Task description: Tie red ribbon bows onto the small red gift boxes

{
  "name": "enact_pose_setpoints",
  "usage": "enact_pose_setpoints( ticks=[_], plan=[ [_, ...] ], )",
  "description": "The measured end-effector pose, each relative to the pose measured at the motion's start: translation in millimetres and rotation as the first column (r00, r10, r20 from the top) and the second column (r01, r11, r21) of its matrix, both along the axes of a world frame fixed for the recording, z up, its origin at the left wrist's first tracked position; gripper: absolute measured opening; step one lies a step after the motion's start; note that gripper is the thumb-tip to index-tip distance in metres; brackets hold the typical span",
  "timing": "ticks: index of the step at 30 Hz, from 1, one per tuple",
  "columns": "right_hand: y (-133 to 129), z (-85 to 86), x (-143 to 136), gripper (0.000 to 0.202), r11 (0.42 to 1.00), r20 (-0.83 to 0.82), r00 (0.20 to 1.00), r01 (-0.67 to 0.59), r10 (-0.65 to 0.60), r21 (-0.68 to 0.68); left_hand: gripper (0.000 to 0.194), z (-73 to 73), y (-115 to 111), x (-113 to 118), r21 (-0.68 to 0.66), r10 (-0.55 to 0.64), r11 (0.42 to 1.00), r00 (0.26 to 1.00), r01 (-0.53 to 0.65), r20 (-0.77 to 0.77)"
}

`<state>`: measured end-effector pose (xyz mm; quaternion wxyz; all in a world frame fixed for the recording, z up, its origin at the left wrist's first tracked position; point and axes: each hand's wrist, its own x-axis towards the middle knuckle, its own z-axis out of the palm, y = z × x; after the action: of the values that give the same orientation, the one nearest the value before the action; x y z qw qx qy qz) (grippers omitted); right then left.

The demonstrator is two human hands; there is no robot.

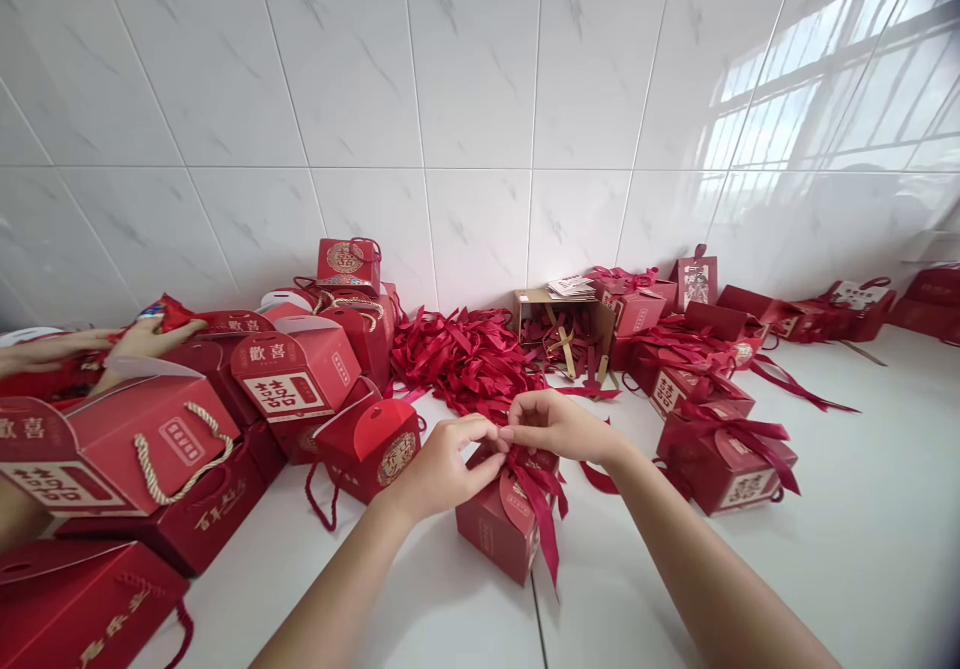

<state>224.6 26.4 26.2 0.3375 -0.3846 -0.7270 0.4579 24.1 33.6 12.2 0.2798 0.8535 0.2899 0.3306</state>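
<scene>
A small red gift box stands on the white table in front of me, with a dark red ribbon on its top and its tails hanging over the side. Over the box's left top edge is my left hand, thumb and fingers pinched together at the ribbon. My right hand meets it from the right, its fingertips pinched at the same spot. The bit of ribbon between the fingertips is mostly hidden.
Red boxes crowd the left, where another person's hands hold a red packet. Behind my hands lie a ribbon heap and an open carton. Ribboned boxes stand at right, before a tiled wall.
</scene>
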Motion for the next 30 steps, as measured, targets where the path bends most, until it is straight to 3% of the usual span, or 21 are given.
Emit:
enact_pose_setpoints(
  ticks=[3, 6, 10, 15, 24, 30],
  plan=[
    [-4.2, -1.0, 6.9, 0.029, 1.0, -0.078, 0.997, -0.006, 0.006, 0.003, 0.011, 0.8, -0.3, -0.1, 0.031, 0.024, 0.999, 1.0, -0.024, -0.018],
    [-11.7, -1.3, 12.4, 0.014, 0.986, 0.0, 1.0, -0.009, 0.01, 0.169, 0.012, 2.2, 0.3, -0.4, 0.043, 0.041, 0.998, 0.999, -0.04, -0.032],
    [-18.3, -4.9, 14.1, 0.027, 0.91, 0.161, 0.985, -0.018, -0.054, 0.414, 0.013, 4.7, 1.3, -2.3, 0.069, 0.066, 0.996, 0.997, -0.064, -0.039],
    [-16.4, -15.7, 12.5, 0.04, 0.837, 0.233, 0.968, -0.05, -0.094, 0.544, 0.013, 5.8, 4.9, -7.5, 0.072, 0.086, 0.994, 0.995, -0.083, -0.05],
    [-17.4, -20.6, 10.9, 0.044, 0.837, 0.22, 0.973, -0.059, -0.075, 0.543, 0.011, 10.8, 7.4, -16.7, 0.083, 0.122, 0.99, 0.986, -0.113, -0.117],
    [-17.7, -23.1, 9.9, 0.047, 0.848, 0.163, 0.986, -0.05, -0.043, 0.527, 0.014, 11.3, 2.2, -11.0, 0.048, 0.06, 0.997, 0.983, -0.053, -0.176]
  ],
)
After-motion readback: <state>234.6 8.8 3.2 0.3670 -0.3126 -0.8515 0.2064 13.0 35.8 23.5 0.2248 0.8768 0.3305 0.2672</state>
